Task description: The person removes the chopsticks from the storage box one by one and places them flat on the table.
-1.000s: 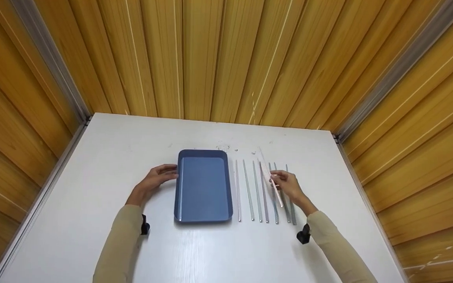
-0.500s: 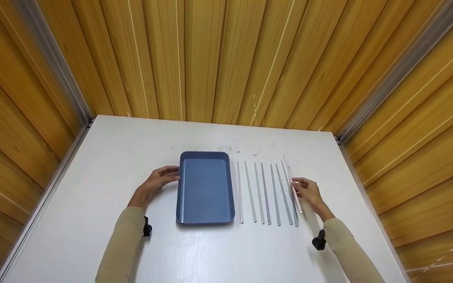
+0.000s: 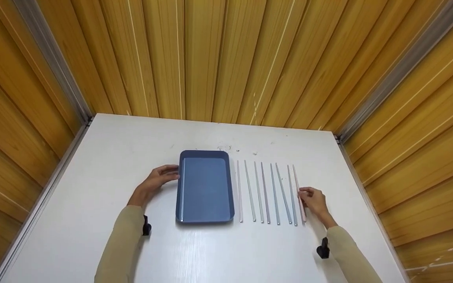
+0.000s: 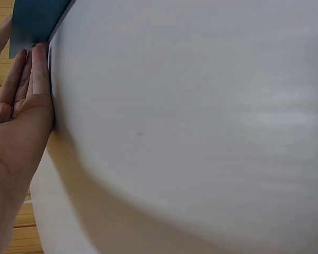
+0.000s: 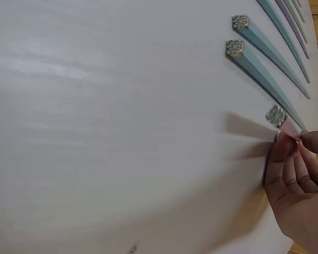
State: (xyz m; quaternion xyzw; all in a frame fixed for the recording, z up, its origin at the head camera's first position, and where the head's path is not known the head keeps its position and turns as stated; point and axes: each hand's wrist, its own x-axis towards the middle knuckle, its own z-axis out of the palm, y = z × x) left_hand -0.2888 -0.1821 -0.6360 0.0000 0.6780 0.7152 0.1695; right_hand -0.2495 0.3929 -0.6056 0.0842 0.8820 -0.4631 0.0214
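Note:
At the right end of a row of several chopsticks, my right hand (image 3: 313, 201) pinches a pink chopstick (image 3: 296, 177) between thumb and fingers. In the right wrist view, the pink chopstick (image 5: 289, 128) shows its glittery square end just off the white surface. Beside it lies a light blue chopstick (image 3: 292, 196), apart from it. My left hand (image 3: 156, 181) rests against the left wall of a blue rectangular tray (image 3: 178, 196). From the left wrist, its fingers (image 4: 40, 71) look nearly straight where they touch the tray wall (image 4: 34, 21).
The other chopsticks, such as a lilac chopstick (image 3: 266, 192) and a pale green chopstick (image 3: 250, 192), lie roughly parallel right of the tray. Small dark marks (image 3: 224, 148) dot the white table (image 3: 207, 255) behind it. Wood-patterned panels (image 3: 218, 59) enclose the back and sides.
My right hand has carried the pink chopstick rightward over the row and lowered it beside the rightmost blue one, turning it nearly parallel. The left hand stays at the tray.

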